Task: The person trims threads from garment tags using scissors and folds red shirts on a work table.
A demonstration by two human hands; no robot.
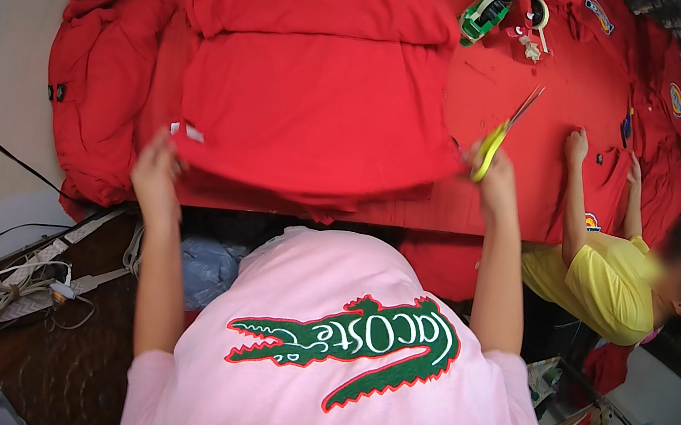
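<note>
Pink shirt fabric [345, 395] fills the view nearest the camera. Left hand [155, 171] pinches the near-left corner of the folded red garment [312, 116], which lies at the near edge of the table [545, 139]. Right hand [493, 171] is closed around yellow-handled scissors [505, 132], blades up and narrowly parted. Judgement: keep the fabric taut and point the blades away from the co-worker's hands [577, 147] near the right edge.

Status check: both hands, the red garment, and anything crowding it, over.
Left hand grips the folded red fabric garment at its near edge. Right hand holds yellow-handled scissors, blades up. Another person's hands work red cloth alongside.
</note>
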